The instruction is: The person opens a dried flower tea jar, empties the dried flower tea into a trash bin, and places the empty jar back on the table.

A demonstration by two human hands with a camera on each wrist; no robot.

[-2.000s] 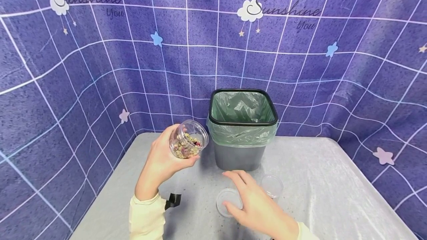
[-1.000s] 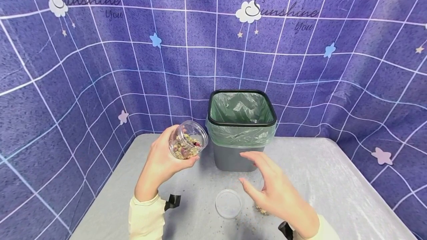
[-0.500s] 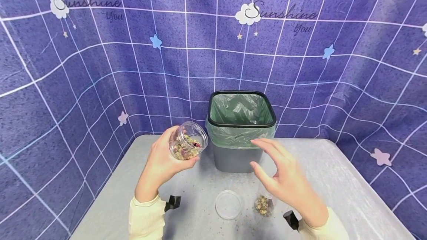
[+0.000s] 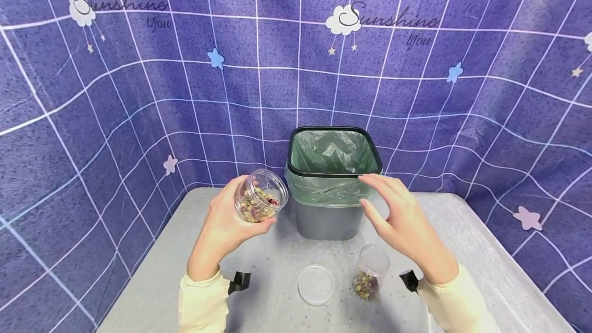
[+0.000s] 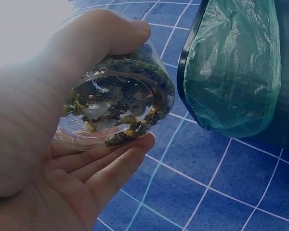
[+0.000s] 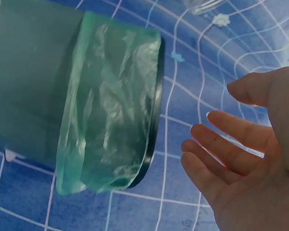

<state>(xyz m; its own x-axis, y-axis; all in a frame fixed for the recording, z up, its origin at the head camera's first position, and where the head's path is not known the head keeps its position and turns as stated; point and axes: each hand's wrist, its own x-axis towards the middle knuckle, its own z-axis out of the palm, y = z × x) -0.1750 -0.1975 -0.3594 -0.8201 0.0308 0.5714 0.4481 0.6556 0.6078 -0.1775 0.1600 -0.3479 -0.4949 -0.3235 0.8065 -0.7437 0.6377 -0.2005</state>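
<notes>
Right hand [image 4: 404, 220] wide, now higher near bin [image 4: 328, 222], upright jar [image 4: 368, 284] newly unobscured, left hand [image 4: 226, 220] round tilted jar [image 4: 258, 203].

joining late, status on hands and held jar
Left hand grips tilted jar, contents inside. Right hand empty, near bin. Nothing seen between jar and bin.

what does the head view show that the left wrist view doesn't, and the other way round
Only the head view: the right hand, the open mouth of the held jar, a second jar of dried flowers and a round clear lid on the table.

Only the left wrist view: the held jar's base, facing that camera.

Both: the left hand gripping the jar, the bin with its green bag, and the grid-patterned backdrop.
</notes>
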